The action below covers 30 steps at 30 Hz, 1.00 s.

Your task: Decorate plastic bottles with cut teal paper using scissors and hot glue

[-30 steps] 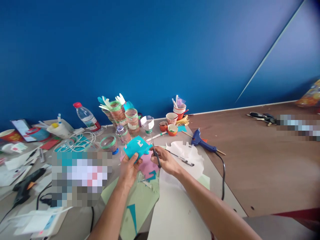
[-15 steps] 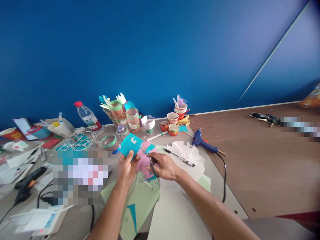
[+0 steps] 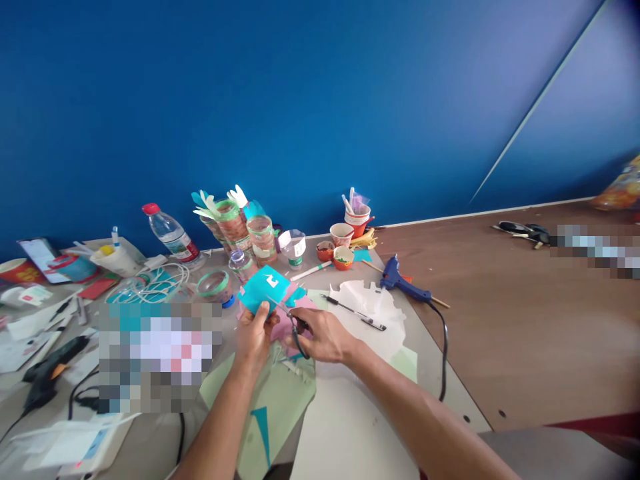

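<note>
My left hand [image 3: 254, 337] pinches the lower edge of a blue piece of paper [image 3: 263, 287], thumb on top. A small white patch shows on the paper near its upper right. In my right hand [image 3: 323, 333] is a pair of scissors [image 3: 299, 339] with dark handles, fingers wrapped round the loops. Their blades point up and left, at the right edge of the blue paper. Beneath both hands lie pink paper [image 3: 284, 327] and a pale green sheet [image 3: 235, 393] with small scraps on it.
A blue glue gun [image 3: 404, 280] and a pen [image 3: 355, 312] lie to the right, the pen on torn white paper [image 3: 393, 320]. Behind stand decorated jars [image 3: 261, 239], a cut clear cup [image 3: 292, 248], small paper cups [image 3: 342, 233] and a bottle [image 3: 173, 233]. A black glue gun [image 3: 53, 377] lies left.
The scissors have tipped from nearly upright to leaning left, and their blades are now at the blue paper. My right hand has come lower and closer to my left hand.
</note>
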Motion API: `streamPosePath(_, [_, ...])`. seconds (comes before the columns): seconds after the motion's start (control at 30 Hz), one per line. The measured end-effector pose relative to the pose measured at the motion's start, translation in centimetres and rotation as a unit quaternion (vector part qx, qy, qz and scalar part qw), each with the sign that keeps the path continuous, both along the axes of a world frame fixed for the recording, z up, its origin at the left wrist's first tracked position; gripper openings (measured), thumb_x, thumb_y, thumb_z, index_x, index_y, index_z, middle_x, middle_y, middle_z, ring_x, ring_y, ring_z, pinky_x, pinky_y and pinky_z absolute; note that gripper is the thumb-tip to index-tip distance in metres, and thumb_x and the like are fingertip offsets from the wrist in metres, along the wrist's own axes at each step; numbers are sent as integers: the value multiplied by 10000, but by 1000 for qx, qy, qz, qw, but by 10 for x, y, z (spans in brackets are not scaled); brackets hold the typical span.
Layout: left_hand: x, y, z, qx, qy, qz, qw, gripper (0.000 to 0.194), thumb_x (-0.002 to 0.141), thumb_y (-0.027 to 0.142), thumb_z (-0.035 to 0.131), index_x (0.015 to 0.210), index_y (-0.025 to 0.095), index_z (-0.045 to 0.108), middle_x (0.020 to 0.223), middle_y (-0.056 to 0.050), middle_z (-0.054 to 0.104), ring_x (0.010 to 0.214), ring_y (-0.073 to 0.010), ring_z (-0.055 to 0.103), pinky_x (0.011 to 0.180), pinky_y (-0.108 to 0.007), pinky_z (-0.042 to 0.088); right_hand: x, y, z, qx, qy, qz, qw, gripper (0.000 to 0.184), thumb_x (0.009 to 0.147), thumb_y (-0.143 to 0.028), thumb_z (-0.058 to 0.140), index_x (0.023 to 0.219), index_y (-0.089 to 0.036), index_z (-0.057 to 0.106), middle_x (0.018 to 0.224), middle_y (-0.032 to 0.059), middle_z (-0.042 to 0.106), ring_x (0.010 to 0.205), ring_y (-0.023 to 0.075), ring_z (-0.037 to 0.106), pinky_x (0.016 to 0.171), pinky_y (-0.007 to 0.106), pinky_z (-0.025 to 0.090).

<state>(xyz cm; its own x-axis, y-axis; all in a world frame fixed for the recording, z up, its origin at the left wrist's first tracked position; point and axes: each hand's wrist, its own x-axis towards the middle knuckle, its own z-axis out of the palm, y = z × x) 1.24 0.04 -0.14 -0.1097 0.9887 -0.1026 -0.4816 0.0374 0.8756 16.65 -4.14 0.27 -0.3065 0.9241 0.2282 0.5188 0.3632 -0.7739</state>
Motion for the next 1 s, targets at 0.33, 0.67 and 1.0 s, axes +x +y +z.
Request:
streamPosePath(0.33, [-4,-9,-3,-17,50,-152,987,254,614,294,805,708,151,618,589,44,552,460,-44,414,469,-190,376,22,24,4,-122,426,-137,886,417,691,-388,691,1036,-199,553,774,-5,575,706,144,527,594,251,408])
streamPosePath(0.67, [-10,-12,1,-29,50,-259,964,250,674,324,779,820,153,670,700,-10,652,625,-127,596,606,-249,497,22,19,10,-200,424,-94,878,431,552,-309,783,912,-176,588,598,-67,521,520,83,469,453,199,371])
streamPosePath(1.0, [9,-19,2,10,-67,-314,947,563,681,432,768,1168,196,611,1077,-103,691,1052,-276,616,908,-407,485,-11,19,-8,-59,514,-225,825,333,634,-292,688,917,-202,536,592,-74,490,510,85,454,457,205,374])
